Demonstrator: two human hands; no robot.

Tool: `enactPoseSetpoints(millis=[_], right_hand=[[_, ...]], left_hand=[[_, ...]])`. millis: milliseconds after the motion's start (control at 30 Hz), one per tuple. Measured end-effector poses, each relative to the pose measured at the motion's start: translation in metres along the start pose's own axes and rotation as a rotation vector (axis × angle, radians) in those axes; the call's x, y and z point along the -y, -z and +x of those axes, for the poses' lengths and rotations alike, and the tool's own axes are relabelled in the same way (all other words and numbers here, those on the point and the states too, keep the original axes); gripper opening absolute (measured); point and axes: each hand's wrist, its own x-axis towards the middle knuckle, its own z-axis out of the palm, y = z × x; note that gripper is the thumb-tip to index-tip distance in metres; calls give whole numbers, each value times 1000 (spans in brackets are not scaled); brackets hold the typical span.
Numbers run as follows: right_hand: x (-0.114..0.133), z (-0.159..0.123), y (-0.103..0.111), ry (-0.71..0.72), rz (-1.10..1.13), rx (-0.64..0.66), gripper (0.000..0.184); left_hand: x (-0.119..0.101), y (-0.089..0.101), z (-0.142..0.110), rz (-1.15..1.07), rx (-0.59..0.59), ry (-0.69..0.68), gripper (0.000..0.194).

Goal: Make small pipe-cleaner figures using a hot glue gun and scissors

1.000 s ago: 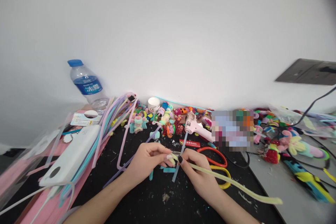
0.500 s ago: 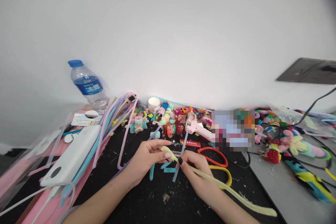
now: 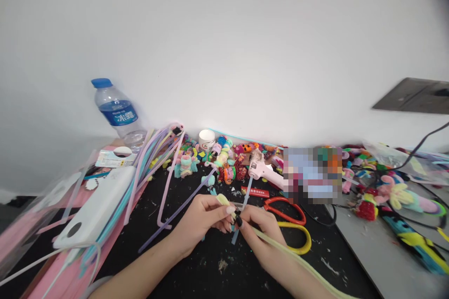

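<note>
A pale yellow pipe cleaner (image 3: 298, 256) is pinched between my two hands over the black work surface. My left hand (image 3: 198, 220) grips its folded end with thumb and fingers. Close beside it, my right hand (image 3: 262, 228) pinches the same strip, and the long tail runs back over my right wrist. The fingertips nearly meet, so the spot being held is partly hidden. Just beyond my hands stands a pink glue gun (image 3: 268, 175) with a translucent glue stick (image 3: 247, 192) pointing toward me. Scissors with red and yellow handles (image 3: 304, 238) lie by my right hand.
Colourful fuzzy figures (image 3: 185, 166) line the wall, with a white cup (image 3: 206, 138) among them. To the left are a bundle of pipe cleaners (image 3: 140, 175), a white power bank-like block (image 3: 96, 208) and a water bottle (image 3: 117, 112). Black cables (image 3: 333, 217) lie right.
My left fingers have curled further under the strip and closed toward my right hand. The strip's yellow tail has shifted downward, and the teal pieces are now mostly covered by my hands.
</note>
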Motion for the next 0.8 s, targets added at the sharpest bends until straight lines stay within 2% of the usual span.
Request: enactPoseSetpoints(millis=[200,367,533,667,800], right_hand=[[3,0,0,32,31,17,21],[0,-2,0,-40,63,-11,27],[-9,-3,-4,-73,236,-41,37],[-11,-5,-7,-83,290,46,40],[-7,-7,-9,-11,293,139,42]], left_hand=[[-2,-3,-2,-14,1,-12,22],[-9,-3,-3,178,-2,-88,28],[-13,-3,-9,299,205,24,26],[-11,-5,-14,318,374,126,26],[-11,-7,-15,327,482,210,29]])
